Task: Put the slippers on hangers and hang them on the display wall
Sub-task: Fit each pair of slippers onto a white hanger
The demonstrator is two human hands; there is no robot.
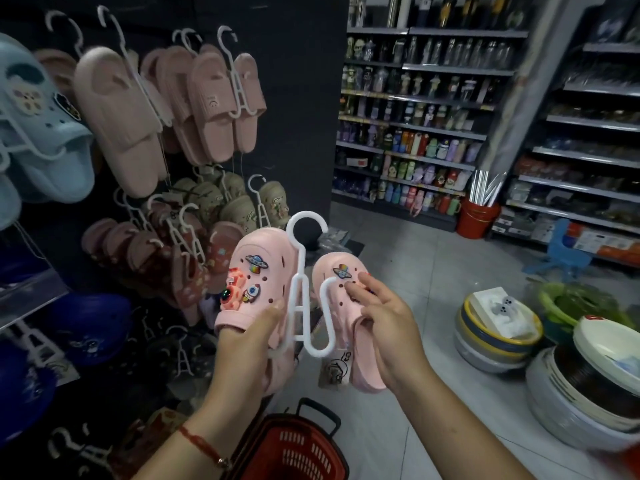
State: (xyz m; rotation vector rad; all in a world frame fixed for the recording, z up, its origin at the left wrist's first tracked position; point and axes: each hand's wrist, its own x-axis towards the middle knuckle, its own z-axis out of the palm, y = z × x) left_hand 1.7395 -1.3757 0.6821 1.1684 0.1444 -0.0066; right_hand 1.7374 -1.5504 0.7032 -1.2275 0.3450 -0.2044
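Shop shelves [433,133] full of bottles stand behind, and a dark display wall [298,98] on the left holds many hung slippers. Up front, the left hand [251,344] grips a pink slipper [258,289] with its thumb on top. This slipper has little charms: a spaceship, a rocket and a red robot. A white hanger [304,292] stands between the pair. The right hand [384,327] holds the other pink slipper [341,296], fingers curled round its side, just beside the hanger's hook. A red basket [294,452] sits on the floor below.
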